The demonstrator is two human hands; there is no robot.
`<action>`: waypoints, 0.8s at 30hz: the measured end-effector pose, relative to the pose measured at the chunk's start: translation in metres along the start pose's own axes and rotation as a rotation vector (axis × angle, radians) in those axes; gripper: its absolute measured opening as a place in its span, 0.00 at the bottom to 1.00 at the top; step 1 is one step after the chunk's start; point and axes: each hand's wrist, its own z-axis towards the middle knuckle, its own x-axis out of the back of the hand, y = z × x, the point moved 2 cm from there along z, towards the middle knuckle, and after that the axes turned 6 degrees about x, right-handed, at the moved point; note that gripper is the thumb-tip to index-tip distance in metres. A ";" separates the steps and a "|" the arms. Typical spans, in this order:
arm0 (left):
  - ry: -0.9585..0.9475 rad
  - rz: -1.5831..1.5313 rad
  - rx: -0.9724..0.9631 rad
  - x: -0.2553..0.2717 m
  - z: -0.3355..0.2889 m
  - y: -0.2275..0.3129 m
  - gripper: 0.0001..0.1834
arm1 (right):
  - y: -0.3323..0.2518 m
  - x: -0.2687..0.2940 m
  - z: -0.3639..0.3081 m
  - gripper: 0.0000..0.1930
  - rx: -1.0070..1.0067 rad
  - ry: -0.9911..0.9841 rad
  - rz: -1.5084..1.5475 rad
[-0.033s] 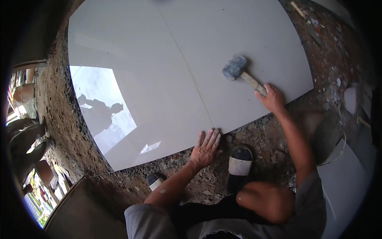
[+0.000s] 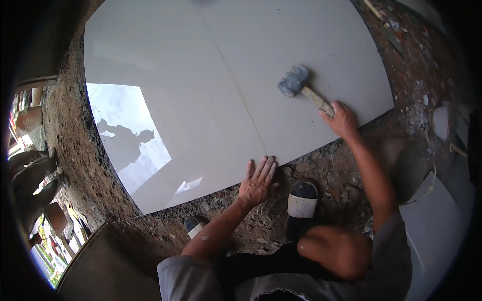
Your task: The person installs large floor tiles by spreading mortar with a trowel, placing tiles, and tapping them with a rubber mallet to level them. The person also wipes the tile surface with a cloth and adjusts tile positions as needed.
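Note:
My right hand (image 2: 342, 120) is wrapped round the pale handle of a rubber mallet (image 2: 294, 81). Its worn grey-black head is over the right-hand one of two glossy light tiles; whether it touches the surface I cannot tell. Flat on the near edge of the tiles lies my left hand (image 2: 257, 181), fingers stretched out beside the thin seam (image 2: 236, 83). The left tile (image 2: 165, 125) mirrors bright sky and a dark silhouette. To the right of the seam the other tile (image 2: 321, 45) has a few dark specks.
Rough, crumbly soil (image 2: 241, 220) borders the tiles, and my sandalled foot (image 2: 303, 200) rests on it close to the near edge. Another pale sheet (image 2: 432, 226) lies at the lower right. A tool with a pale handle (image 2: 374, 10) is at the far right among rubble.
My left hand has shifted slightly farther onto the tiles. The mallet and my right hand sit a little farther up and left in the picture.

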 end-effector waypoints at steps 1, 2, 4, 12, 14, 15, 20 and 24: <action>0.056 0.051 -0.011 0.000 0.002 -0.002 0.36 | -0.001 0.002 -0.002 0.30 -0.012 0.001 -0.005; 0.023 0.038 -0.009 -0.001 0.002 -0.004 0.35 | -0.002 0.002 -0.001 0.31 -0.035 -0.011 -0.025; 0.090 0.062 -0.025 0.001 0.004 -0.008 0.35 | -0.004 0.004 -0.002 0.33 -0.060 -0.002 -0.045; 0.047 0.116 -0.015 0.000 0.002 -0.011 0.33 | -0.008 0.002 -0.012 0.34 -0.175 -0.015 0.043; 0.117 0.160 -0.009 0.007 0.010 -0.018 0.33 | -0.009 0.000 -0.022 0.34 -0.191 0.001 0.044; 0.063 0.177 0.025 0.009 0.014 -0.023 0.32 | -0.010 -0.002 -0.030 0.33 -0.185 0.020 0.052; 0.102 0.169 -0.013 0.027 0.033 -0.039 0.35 | -0.006 -0.011 -0.076 0.30 -0.202 0.097 0.112; 0.158 0.123 -0.092 0.036 0.028 -0.037 0.39 | -0.001 -0.022 -0.116 0.28 -0.224 0.130 0.204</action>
